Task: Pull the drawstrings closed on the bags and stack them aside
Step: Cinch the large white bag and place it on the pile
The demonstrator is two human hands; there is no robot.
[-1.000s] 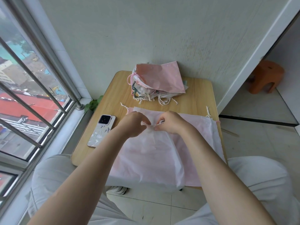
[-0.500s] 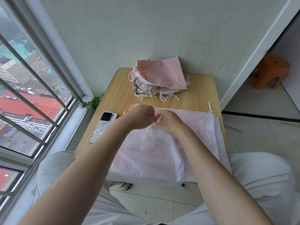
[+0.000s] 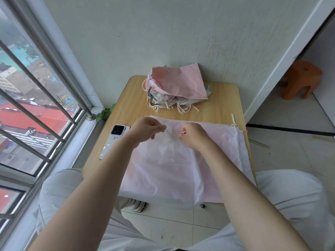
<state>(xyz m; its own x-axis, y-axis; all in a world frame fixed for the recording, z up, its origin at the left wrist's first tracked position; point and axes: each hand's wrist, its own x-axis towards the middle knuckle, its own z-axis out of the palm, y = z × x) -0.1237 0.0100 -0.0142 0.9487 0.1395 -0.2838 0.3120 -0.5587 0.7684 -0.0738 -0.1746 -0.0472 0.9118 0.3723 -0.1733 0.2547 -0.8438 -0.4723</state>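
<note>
Both hands are working at the gathered mouth of the white bag (image 3: 163, 165) lying on the surface (image 3: 224, 98): the left hand (image 3: 145, 130) is pinching the cord, the right hand (image 3: 193, 135) is holding a pink loop. Uneven pulling could snag the cord (or tear thin fabric). The bag's contents are hidden. Finished bags (image 3: 178, 86) are lying stacked near the wall.

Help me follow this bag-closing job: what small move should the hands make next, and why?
Probably draw the two hands apart sideways. The left hand and right hand each pinch a string at the gathered mouth of the white bag, close together, so pulling outward should cinch it tighter before it joins the pile of bags.
</note>
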